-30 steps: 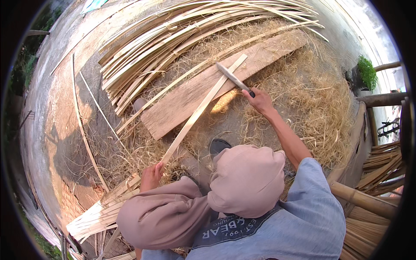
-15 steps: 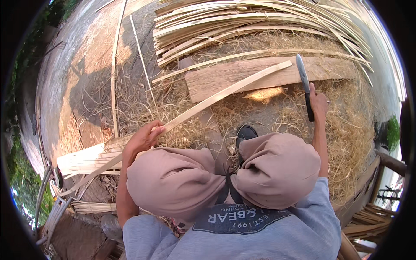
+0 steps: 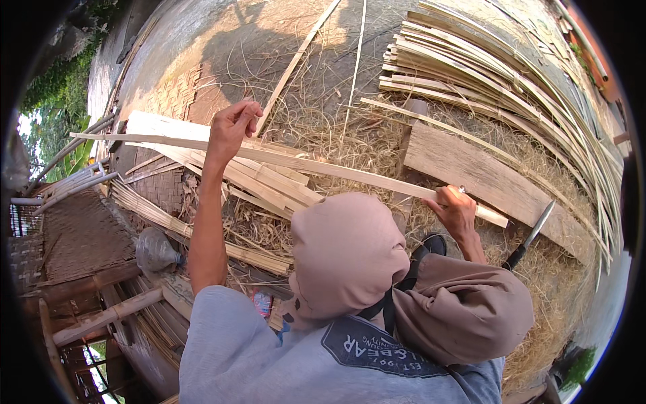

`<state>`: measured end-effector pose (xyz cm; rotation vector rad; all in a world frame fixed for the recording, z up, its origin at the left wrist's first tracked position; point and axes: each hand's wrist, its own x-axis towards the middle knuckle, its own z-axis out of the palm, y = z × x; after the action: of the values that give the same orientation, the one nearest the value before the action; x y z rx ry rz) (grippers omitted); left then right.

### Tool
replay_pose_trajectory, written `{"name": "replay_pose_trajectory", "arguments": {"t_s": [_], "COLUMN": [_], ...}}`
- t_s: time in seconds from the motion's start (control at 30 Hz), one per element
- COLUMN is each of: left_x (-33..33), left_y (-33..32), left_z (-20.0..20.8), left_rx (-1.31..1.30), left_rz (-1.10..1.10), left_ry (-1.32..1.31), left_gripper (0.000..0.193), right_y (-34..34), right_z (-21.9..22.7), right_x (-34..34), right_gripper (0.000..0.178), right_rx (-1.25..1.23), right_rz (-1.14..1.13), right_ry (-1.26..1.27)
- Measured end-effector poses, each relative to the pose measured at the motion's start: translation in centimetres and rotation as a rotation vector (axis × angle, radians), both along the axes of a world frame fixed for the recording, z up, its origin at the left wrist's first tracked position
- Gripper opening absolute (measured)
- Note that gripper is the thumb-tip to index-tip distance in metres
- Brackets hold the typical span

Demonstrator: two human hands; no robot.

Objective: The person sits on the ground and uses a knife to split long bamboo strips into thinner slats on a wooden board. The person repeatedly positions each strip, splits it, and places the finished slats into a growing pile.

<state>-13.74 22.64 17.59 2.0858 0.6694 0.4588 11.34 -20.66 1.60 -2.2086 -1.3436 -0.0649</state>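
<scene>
A long pale bamboo strip [image 3: 350,173] runs from the far left across in front of my knees. My right hand [image 3: 456,207] is closed around it near its right end. My left hand [image 3: 233,129] is raised with its fingers curled; the strip passes behind its wrist, and nothing shows between the fingers. A knife [image 3: 536,229] with a black handle rests by the right part of a wooden plank [image 3: 471,165], its blade over the plank and free of my hands.
Several bamboo strips [image 3: 464,67] lie stacked at the far right. More flat strips [image 3: 262,185] lie at the left, beside a clear plastic bottle [image 3: 156,249]. Curly shavings [image 3: 316,124] cover the ground. Bamboo poles [image 3: 114,310] stand at the lower left.
My right hand has let go of the knife and taken hold of the strip. My left hand has lifted away from my knee. The view has turned left.
</scene>
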Motion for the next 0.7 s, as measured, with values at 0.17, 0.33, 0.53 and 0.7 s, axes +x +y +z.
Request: {"name": "replay_pose_trajectory", "arguments": {"t_s": [0.17, 0.33, 0.53, 0.7], "left_x": [-5.7, -8.5, -4.1, -3.3], "left_y": [-4.1, -11.9, -13.4, -12.0], "left_z": [-7.1, -15.3, -16.6, -19.7], "left_rx": [-0.348, -0.755, -1.045, -1.091], "left_rz": [0.629, 0.914, 0.911, 1.082], "left_ry": [-0.333, -0.253, -0.198, -0.263], "left_gripper": [0.045, 0.044, 0.068, 0.060], "right_y": [2.0, 2.9, 2.2, 2.0], "right_z": [-0.1, 1.3, 1.4, 1.8], "right_x": [-2.5, -3.2, -3.1, -3.8], "right_gripper": [0.047, 0.049, 0.047, 0.044], "right_rx": [-0.146, -0.192, -0.167, -0.185], "right_rz": [0.013, 0.007, 0.010, 0.017], "right_ry": [0.067, 0.051, 0.096, 0.147]}}
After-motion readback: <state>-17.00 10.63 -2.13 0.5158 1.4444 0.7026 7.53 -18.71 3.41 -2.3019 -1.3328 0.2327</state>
